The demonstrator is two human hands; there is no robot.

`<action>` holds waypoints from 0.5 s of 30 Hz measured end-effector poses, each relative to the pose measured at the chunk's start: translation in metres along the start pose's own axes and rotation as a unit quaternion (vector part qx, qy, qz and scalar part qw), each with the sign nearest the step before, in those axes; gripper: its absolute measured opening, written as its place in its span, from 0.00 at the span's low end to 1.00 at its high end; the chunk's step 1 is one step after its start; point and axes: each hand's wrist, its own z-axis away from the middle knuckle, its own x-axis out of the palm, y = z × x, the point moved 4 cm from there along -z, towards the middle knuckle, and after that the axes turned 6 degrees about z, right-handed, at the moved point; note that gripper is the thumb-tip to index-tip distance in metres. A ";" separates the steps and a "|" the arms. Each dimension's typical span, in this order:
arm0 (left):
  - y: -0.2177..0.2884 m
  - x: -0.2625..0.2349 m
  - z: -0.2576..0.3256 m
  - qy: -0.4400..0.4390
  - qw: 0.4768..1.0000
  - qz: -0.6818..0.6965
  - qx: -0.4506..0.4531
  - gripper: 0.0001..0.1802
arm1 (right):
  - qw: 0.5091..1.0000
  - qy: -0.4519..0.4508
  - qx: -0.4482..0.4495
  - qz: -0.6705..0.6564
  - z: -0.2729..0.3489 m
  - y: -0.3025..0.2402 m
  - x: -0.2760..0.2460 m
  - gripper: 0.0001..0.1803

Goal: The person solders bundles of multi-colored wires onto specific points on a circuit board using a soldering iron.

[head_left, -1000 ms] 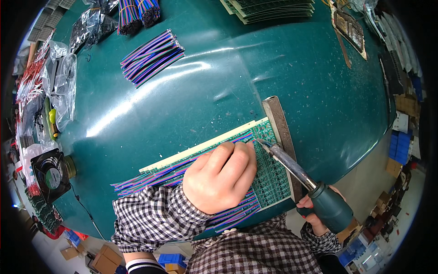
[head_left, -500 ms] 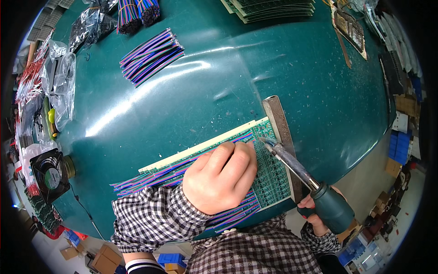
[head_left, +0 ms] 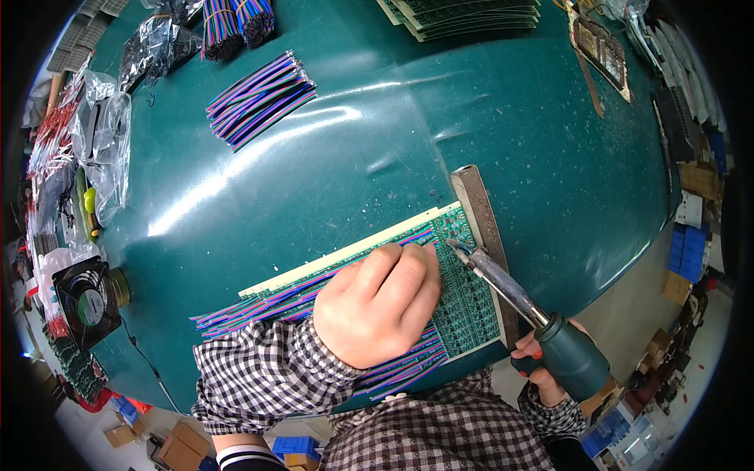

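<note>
My right hand [head_left: 543, 375] is wrapped round the dark green handle of a soldering iron [head_left: 510, 286]. The iron's tip points up-left and is at or just above a green circuit board panel [head_left: 469, 314], close to my left fingertips. My left hand [head_left: 382, 302] rests over the panel, fingers curled and closed on the end of a multicoloured ribbon wire [head_left: 412, 238]; the fingertips themselves are mostly hidden. Several such wires lie in rows across the panel, running off to the left. Against the panel's right edge lies a brown metal bar [head_left: 481, 208].
Beyond the panel lies a loose bundle of wires [head_left: 261, 100], with banded bundles [head_left: 236, 23] farther back. Stacked circuit boards [head_left: 463, 16] stand at the far edge. A small black fan [head_left: 85, 302] is at left, a solder-stained tray [head_left: 601, 55] at far right.
The soldering iron's tip has shifted very slightly down on the board. My left hand stays almost where it was.
</note>
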 end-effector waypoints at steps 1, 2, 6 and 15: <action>-0.001 0.000 0.000 0.002 1.000 0.007 -0.002 0.17 | 1.000 -0.005 0.005 0.004 0.001 0.001 0.000 0.27; -0.001 0.000 0.000 0.004 1.000 0.014 -0.003 0.17 | 1.000 -0.009 0.009 0.008 0.001 0.002 -0.001 0.27; -0.002 -0.006 -0.006 -0.018 0.997 0.063 -0.041 0.20 | 1.000 -0.024 0.014 0.013 0.000 0.003 -0.002 0.27; -0.004 -0.008 -0.007 -0.020 0.996 0.083 -0.029 0.20 | 0.999 -0.038 0.022 0.018 0.003 0.008 -0.004 0.26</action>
